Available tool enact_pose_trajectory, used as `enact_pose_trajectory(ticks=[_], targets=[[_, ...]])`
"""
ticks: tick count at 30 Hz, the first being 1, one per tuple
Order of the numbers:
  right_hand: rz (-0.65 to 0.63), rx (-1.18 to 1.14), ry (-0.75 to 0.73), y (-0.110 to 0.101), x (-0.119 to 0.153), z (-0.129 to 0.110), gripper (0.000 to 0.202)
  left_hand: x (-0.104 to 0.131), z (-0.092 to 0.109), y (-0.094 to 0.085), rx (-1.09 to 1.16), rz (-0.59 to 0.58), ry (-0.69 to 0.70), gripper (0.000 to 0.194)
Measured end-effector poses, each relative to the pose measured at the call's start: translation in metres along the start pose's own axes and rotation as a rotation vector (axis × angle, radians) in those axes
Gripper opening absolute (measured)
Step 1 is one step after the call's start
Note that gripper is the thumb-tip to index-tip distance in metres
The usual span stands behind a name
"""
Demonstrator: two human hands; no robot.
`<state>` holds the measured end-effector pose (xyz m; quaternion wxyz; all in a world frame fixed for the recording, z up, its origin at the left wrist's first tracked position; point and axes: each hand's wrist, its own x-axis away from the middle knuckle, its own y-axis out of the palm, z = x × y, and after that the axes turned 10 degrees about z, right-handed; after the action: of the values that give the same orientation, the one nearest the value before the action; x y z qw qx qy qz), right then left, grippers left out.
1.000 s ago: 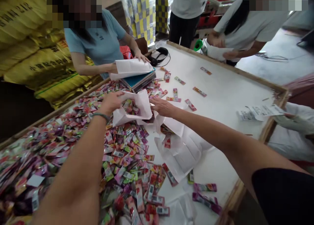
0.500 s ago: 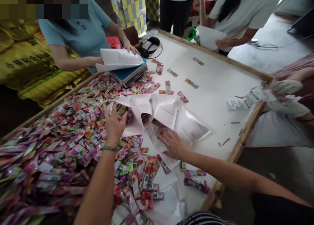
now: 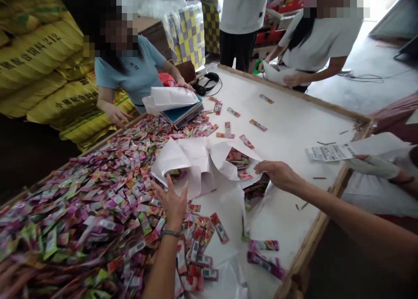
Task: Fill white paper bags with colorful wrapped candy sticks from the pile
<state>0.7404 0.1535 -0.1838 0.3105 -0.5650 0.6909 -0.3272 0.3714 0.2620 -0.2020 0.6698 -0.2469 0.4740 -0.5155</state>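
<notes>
My left hand (image 3: 171, 199) has its fingers spread at the mouth of a white plastic bag (image 3: 170, 159), over the edge of a heap of small snack packets (image 3: 107, 194). Some packets show inside that bag's opening. With bent fingers, my right hand (image 3: 279, 176) pinches the rim of another white bag (image 3: 224, 164), whose mouth gapes over red and green packets (image 3: 240, 159). Just below it lies a further bag with clear sides (image 3: 256, 199), packets in its mouth. Between the outer bags stands one more white bag (image 3: 197, 153).
Wooden rails (image 3: 313, 233) edge the white table. Across it, a person in blue is beside stacked white bags (image 3: 174, 98) on a box. Headphones (image 3: 206, 83) lie behind. At right, a co-worker's gloved hand (image 3: 372, 166) holds a labelled bag (image 3: 329, 152). Loose packets (image 3: 257, 125) are scattered mid-table.
My right hand has moved right and up from the lower bag to a bag's rim, and that bag's mouth now gapes. The left hand stays spread by its bag. The view has shifted.
</notes>
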Motion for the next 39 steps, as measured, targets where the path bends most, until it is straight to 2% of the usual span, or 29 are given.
enact_pose_trajectory(ticks=[3, 6, 8, 10, 12, 15, 18, 20, 22, 25, 27, 29, 32, 34, 36, 38, 39], targets=[[-0.012, -0.003, -0.024, -0.011, -0.015, -0.003, 0.053, 0.007, 0.001, 0.015, 0.026, -0.111, -0.173, 0.088], [-0.057, 0.049, -0.046, 0.002, -0.027, -0.016, 0.050, 0.005, 0.009, 0.024, 0.063, -0.231, -0.317, 0.088], [-0.084, 0.074, -0.049, 0.012, -0.033, -0.026, 0.044, 0.001, 0.013, 0.021, 0.074, -0.257, -0.326, 0.084], [-0.068, 0.100, -0.001, 0.012, -0.042, -0.033, 0.041, 0.000, 0.014, 0.012, 0.078, -0.247, -0.278, 0.080], [-0.005, 0.143, 0.096, -0.002, -0.057, -0.040, 0.041, 0.002, 0.013, 0.001, 0.074, -0.230, -0.224, 0.075], [0.098, 0.200, 0.200, -0.040, -0.093, -0.053, 0.041, 0.014, 0.010, -0.013, 0.099, -0.215, -0.175, 0.075], [0.202, 0.217, 0.217, -0.073, -0.132, -0.080, 0.039, 0.033, 0.011, -0.018, 0.153, -0.188, -0.190, 0.079], [0.267, 0.203, 0.186, -0.080, -0.154, -0.103, 0.039, 0.048, 0.012, -0.020, 0.178, -0.168, -0.225, 0.079], [0.324, 0.170, 0.156, -0.071, -0.169, -0.125, 0.039, 0.068, 0.012, -0.023, 0.183, -0.190, -0.245, 0.075], [0.362, 0.151, 0.170, -0.035, -0.181, -0.144, 0.041, 0.110, 0.007, -0.036, 0.149, -0.328, -0.215, 0.060], [0.316, 0.118, 0.194, -0.002, -0.183, -0.146, 0.041, 0.148, 0.001, -0.050, 0.151, -0.446, -0.189, 0.050], [0.196, 0.059, 0.218, 0.033, -0.182, -0.144, 0.041, 0.192, -0.008, -0.070, 0.191, -0.533, -0.206, 0.045], [0.052, 0.002, 0.164, 0.076, -0.163, -0.137, 0.042, 0.264, -0.027, -0.109, 0.218, -0.571, -0.373, 0.047], [0.090, 0.003, 0.025, 0.090, -0.130, -0.129, 0.049, 0.312, -0.043, -0.139, 0.155, -0.522, -0.526, 0.050], [0.159, 0.009, -0.154, 0.096, -0.071, -0.113, 0.064, 0.357, -0.061, -0.167, 0.025, -0.427, -0.644, 0.053], [0.126, 0.009, -0.292, 0.100, 0.011, -0.086, 0.074, 0.396, -0.076, -0.189, -0.129, -0.348, -0.718, 0.057], [0.073, 0.023, -0.286, 0.105, 0.056, -0.069, 0.075, 0.411, -0.081, -0.197, -0.208, -0.323, -0.749, 0.059]])
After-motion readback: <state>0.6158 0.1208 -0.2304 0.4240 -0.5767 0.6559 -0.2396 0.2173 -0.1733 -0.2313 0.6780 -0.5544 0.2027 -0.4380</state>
